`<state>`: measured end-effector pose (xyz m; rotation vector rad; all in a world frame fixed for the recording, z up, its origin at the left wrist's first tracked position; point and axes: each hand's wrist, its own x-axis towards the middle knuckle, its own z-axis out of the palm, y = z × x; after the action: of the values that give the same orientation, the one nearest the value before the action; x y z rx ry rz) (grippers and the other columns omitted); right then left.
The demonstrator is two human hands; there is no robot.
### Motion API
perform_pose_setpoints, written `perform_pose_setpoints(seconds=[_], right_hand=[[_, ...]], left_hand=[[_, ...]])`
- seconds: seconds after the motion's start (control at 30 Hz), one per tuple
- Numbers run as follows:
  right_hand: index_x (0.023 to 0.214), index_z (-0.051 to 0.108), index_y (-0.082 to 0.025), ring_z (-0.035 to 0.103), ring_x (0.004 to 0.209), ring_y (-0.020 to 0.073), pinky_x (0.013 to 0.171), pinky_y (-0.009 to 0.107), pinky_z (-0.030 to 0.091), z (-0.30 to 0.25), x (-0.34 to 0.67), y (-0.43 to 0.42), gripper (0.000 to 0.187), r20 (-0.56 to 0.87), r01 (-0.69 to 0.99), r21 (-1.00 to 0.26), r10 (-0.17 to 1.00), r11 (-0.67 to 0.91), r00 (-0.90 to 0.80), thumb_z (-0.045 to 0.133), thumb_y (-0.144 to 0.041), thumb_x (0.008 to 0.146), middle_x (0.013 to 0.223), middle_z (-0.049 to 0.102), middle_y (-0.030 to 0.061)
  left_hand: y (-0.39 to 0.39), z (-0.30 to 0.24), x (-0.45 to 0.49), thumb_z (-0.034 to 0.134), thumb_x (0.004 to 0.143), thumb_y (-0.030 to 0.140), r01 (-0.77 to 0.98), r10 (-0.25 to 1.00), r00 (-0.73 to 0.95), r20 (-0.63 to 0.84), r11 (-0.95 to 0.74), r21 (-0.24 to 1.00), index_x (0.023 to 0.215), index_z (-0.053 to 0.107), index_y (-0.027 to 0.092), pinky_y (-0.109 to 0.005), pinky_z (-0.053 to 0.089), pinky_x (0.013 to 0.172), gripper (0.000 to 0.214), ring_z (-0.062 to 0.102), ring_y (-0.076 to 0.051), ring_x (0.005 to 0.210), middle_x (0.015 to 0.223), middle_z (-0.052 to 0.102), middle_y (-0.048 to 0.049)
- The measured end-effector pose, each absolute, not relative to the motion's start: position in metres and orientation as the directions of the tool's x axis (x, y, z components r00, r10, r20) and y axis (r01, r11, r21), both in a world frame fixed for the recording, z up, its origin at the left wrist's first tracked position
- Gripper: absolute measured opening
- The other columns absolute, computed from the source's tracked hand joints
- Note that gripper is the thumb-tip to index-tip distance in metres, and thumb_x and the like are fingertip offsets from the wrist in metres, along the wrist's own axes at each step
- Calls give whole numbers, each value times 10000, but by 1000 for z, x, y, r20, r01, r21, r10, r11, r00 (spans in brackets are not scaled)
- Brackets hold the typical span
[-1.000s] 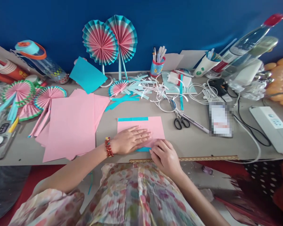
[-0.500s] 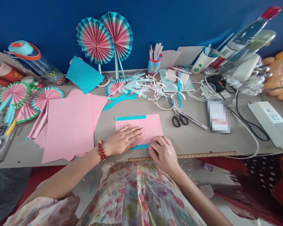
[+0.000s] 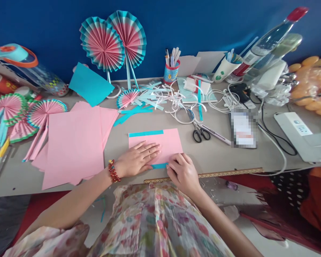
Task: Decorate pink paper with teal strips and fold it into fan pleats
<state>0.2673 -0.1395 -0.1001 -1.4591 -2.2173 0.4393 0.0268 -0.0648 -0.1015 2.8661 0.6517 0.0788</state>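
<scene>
A pink paper sheet (image 3: 168,142) with a teal strip along its far edge lies on the grey table near me. My left hand (image 3: 137,159) rests flat on it, fingers stretched out, with a red bead bracelet on the wrist. My right hand (image 3: 183,173) has its fingers curled and pressed on the sheet's near edge, where a teal strip (image 3: 159,165) shows. What the right fingers pinch is partly hidden.
A stack of pink sheets (image 3: 75,142) lies to the left, finished paper fans (image 3: 21,114) beyond it. Two standing fans (image 3: 113,41) lean on the blue wall. Scissors (image 3: 202,134), paper scraps, cables, a pen cup (image 3: 171,73) and a power strip (image 3: 296,130) fill the right.
My view has drifted right, so the table's things sit further left in the frame. Both hands stay on the pink sheet; the right has shifted slightly along its near edge.
</scene>
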Motion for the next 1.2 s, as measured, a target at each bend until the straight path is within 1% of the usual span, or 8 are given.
perform_pose_setpoints(seconds=[0.2, 0.6, 0.77, 0.9, 1.2], right_hand=[[749, 601, -187, 470, 829, 194, 803, 361, 399, -101, 268, -140, 218, 195, 781, -485, 919, 393, -342, 477, -170, 928, 894, 562, 65], [740, 611, -193, 474, 830, 203, 792, 363, 405, -101, 266, -139, 193, 209, 791, -455, 913, 408, -351, 508, -173, 903, 888, 566, 66], [743, 608, -191, 467, 835, 205, 790, 361, 398, -101, 266, -139, 192, 203, 796, -446, 912, 410, -356, 510, -180, 908, 887, 567, 65], [743, 611, -195, 466, 838, 205, 792, 360, 392, -103, 266, -140, 182, 198, 804, -433, 914, 407, -355, 520, -173, 899, 888, 562, 62], [731, 599, -195, 459, 839, 208, 787, 366, 388, -104, 265, -140, 179, 194, 811, -425, 916, 402, -352, 520, -176, 890, 876, 547, 62]], left_hand=[[-65, -101, 27, 378, 1019, 444, 421, 434, 901, 15, -881, 215, 1510, 331, 164, -462, 153, 1231, 567, 211, -215, 1497, 1595, 290, -86], [-65, -99, 27, 397, 1011, 438, 417, 436, 899, 32, -877, 238, 1525, 305, 177, -460, 169, 1227, 583, 226, -218, 1493, 1590, 305, -86], [-65, -100, 27, 383, 1014, 446, 420, 435, 900, 17, -878, 229, 1521, 311, 167, -462, 152, 1229, 582, 212, -222, 1497, 1598, 281, -86], [-65, -99, 27, 381, 1014, 449, 418, 435, 900, 24, -877, 237, 1519, 318, 183, -455, 160, 1228, 575, 215, -218, 1497, 1596, 290, -83], [-64, -99, 27, 388, 1011, 450, 418, 436, 899, 26, -875, 244, 1535, 279, 180, -452, 162, 1230, 600, 206, -214, 1499, 1603, 268, -78]])
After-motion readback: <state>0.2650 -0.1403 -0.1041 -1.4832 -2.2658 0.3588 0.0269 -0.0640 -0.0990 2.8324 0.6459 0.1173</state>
